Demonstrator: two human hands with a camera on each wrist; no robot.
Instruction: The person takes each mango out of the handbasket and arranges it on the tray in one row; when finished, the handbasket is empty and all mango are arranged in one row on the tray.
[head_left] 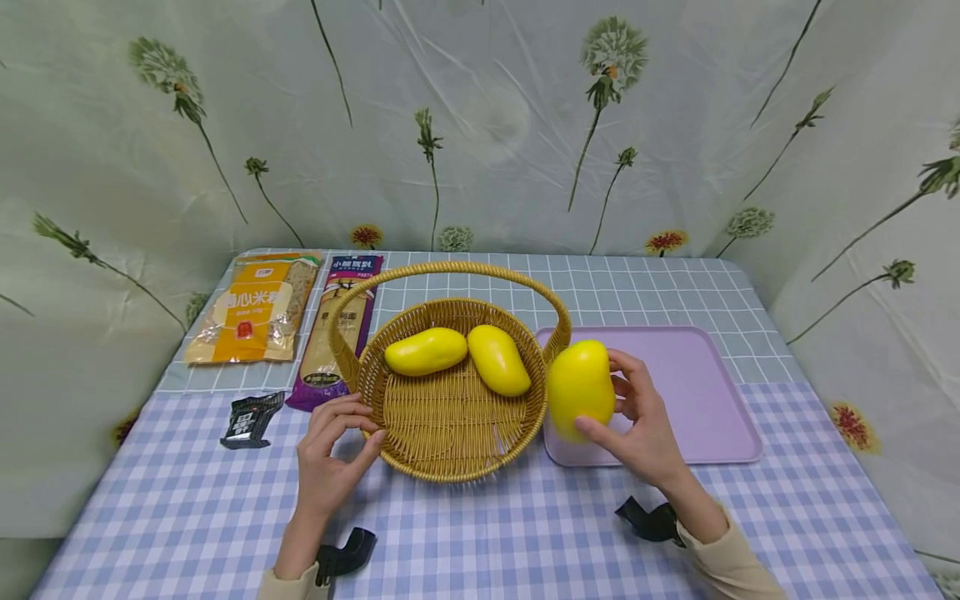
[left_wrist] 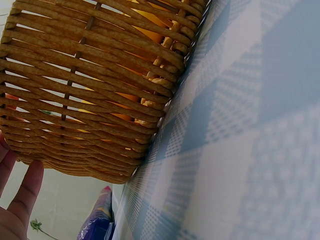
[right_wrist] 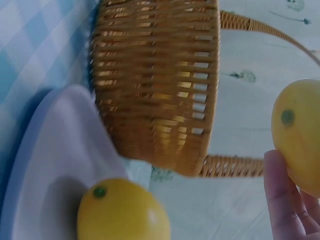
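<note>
My right hand (head_left: 641, 417) holds a yellow mango (head_left: 581, 383) beside the basket's right rim, raised over the purple tray (head_left: 675, 400). In the right wrist view another mango (right_wrist: 122, 212) lies on the tray; the held one mostly hides it from the head camera. Two more mangoes, one on the left (head_left: 426, 352) and one on the right (head_left: 498, 360), lie toward the back inside the woven wicker basket (head_left: 450, 429). With fingers and thumb, my left hand (head_left: 330, 458) grips the basket's left rim.
Behind and left of the basket lie a purple pasta packet (head_left: 341, 325) and an orange-labelled grain bag (head_left: 255, 308). A small black packet (head_left: 251, 419) sits nearer, left of the left hand. The basket's tall handle (head_left: 450, 267) arches over it. A floral curtain (head_left: 495, 125) hangs behind the table.
</note>
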